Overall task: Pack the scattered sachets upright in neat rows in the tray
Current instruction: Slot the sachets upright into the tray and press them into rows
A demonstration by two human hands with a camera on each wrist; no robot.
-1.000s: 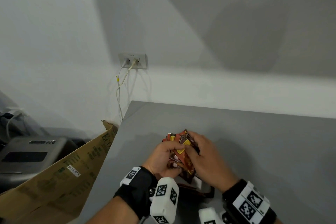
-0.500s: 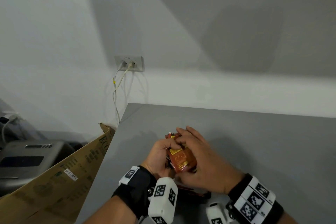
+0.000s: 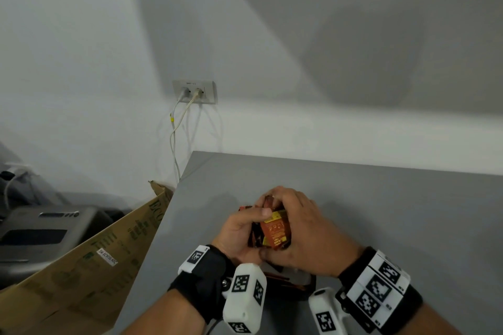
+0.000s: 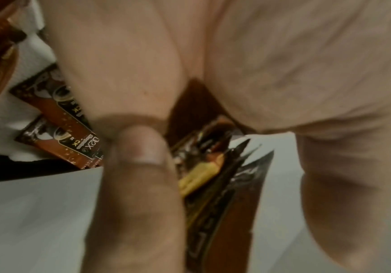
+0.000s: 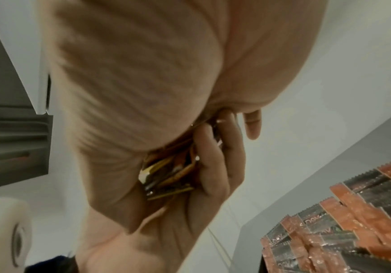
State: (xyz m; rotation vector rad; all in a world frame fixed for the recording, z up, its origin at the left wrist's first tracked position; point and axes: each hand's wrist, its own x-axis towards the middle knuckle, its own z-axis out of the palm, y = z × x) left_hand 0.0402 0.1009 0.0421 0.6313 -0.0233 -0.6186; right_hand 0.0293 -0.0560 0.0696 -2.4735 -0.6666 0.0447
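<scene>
A bundle of brown-orange sachets (image 3: pixel 273 230) with yellow labels is held above the grey table between both hands. My left hand (image 3: pixel 251 221) grips it from the left, thumb across the front. My right hand (image 3: pixel 280 208) wraps over its top and right side. In the left wrist view my thumb (image 4: pixel 138 166) presses the bundle's edges (image 4: pixel 215 166), and two sachets (image 4: pixel 59 118) lie on the white floor of the dark-rimmed tray (image 4: pixel 14 170). The right wrist view shows the bundle (image 5: pixel 166 175) and several sachets (image 5: pixel 353 212) standing in rows. The tray (image 3: pixel 309 284) is mostly hidden beneath my wrists.
A grey table (image 3: pixel 381 212) stands against a white wall. Left of it are an open cardboard box (image 3: pixel 89 261) and a grey machine (image 3: pixel 40 234). A wall socket (image 3: pixel 194 91) has two cables hanging down beside the table's corner.
The fanned sachets have been gathered into a tighter bundle. My right hand has slid from the side up over its top, and both hands have closed in around it.
</scene>
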